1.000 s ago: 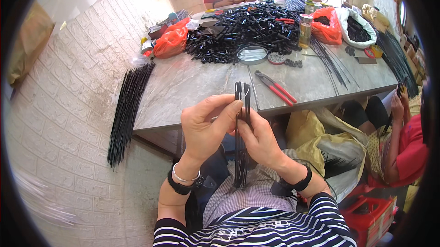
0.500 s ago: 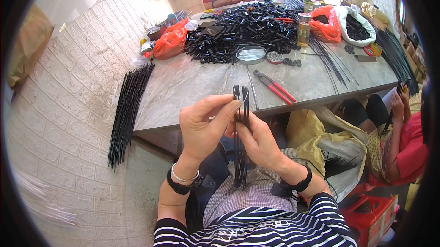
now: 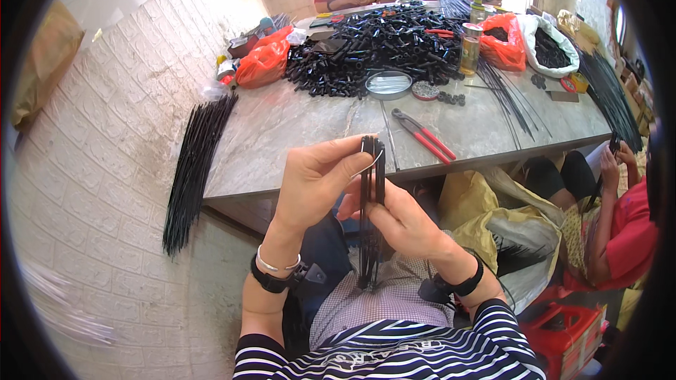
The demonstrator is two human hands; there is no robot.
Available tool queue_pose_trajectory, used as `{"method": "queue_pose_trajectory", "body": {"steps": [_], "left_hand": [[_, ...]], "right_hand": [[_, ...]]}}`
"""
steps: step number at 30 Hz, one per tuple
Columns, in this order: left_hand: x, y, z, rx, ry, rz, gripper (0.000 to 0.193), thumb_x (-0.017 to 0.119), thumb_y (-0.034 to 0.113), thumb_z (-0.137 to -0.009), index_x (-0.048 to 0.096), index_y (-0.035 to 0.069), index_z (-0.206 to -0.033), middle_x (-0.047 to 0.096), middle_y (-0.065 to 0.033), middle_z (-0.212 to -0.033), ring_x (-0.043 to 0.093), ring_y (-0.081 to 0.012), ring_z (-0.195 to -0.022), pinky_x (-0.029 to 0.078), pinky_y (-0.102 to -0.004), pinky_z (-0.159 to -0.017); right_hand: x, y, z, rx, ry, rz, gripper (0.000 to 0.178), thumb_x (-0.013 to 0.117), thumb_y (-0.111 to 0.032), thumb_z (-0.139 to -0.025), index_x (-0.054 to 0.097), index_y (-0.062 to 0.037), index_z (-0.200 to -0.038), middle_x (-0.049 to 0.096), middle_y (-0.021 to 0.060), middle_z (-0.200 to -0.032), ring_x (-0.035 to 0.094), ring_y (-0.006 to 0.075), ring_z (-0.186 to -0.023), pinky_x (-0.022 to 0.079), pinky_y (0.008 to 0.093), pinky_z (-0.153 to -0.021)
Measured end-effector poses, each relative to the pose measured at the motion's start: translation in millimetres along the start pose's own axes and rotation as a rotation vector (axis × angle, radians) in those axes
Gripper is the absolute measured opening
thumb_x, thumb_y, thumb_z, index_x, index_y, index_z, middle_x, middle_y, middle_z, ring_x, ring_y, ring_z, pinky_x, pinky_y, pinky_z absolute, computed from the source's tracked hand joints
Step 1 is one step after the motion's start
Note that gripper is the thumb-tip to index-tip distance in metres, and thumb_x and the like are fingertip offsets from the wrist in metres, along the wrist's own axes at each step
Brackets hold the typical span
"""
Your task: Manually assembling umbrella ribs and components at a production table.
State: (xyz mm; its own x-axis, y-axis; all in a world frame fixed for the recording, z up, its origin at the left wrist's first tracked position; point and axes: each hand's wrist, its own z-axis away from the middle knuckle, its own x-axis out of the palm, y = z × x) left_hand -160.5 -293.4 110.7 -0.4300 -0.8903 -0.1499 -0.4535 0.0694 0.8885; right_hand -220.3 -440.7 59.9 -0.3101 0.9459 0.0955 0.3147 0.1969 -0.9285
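Note:
Upright in front of me stands a bundle of thin black rods [image 3: 368,239], with folded or looped upper ends. My right hand [image 3: 407,223] is closed around the bundle's upper middle. My left hand [image 3: 315,177] pinches a thin white strip [image 3: 376,161] at the bundle's top. The strip bends across the rods' upper ends; its far end is hard to make out. The lower ends of the bundle hang over my checked apron [image 3: 401,295].
On the stone-topped table [image 3: 303,133] lie red-handled pliers [image 3: 426,137], a round dish of white strips [image 3: 389,84] and a heap of black tubes [image 3: 366,49]. Long black rods [image 3: 199,169] overhang its left edge. Yellow sacks [image 3: 468,204] and a co-worker [image 3: 612,232] are at the right.
My left hand has shifted slightly up and right, bringing the white strip over the bundle's top. My right hand still grips the rods. The co-worker's hands at the right have moved a little.

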Motion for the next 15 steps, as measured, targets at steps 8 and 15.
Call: {"method": "queue_pose_trajectory", "body": {"steps": [8, 15], "left_hand": [[5, 13, 4, 0.148, -0.015, -0.269, 0.032, 0.056, -0.001, -0.090, 0.059, -0.001, -0.121, 0.070, -0.0104, -0.087, 0.064, -0.0078, -0.073, 0.051, -0.0207, -0.064], [1, 8, 8, 0.182, 0.057, -0.279, 0.025, 0.059, -0.002, -0.088, 0.063, -0.002, -0.113, 0.071, -0.0085, -0.083, 0.063, -0.0060, -0.072, 0.051, -0.0193, -0.061]], "right_hand": [[-10, -1, -8, 0.089, -0.191, -0.053, 0.032, 0.035, 0.005, -0.085, 0.050, 0.0040, -0.113, 0.064, 0.0128, -0.101, 0.061, 0.0191, -0.097, 0.047, 0.0324, -0.084], [-1, -2, -7, 0.039, -0.176, 0.025, 0.031, 0.040, 0.002, -0.088, 0.050, 0.0040, -0.117, 0.064, 0.0107, -0.101, 0.060, 0.0164, -0.097, 0.049, 0.0313, -0.083]]}}
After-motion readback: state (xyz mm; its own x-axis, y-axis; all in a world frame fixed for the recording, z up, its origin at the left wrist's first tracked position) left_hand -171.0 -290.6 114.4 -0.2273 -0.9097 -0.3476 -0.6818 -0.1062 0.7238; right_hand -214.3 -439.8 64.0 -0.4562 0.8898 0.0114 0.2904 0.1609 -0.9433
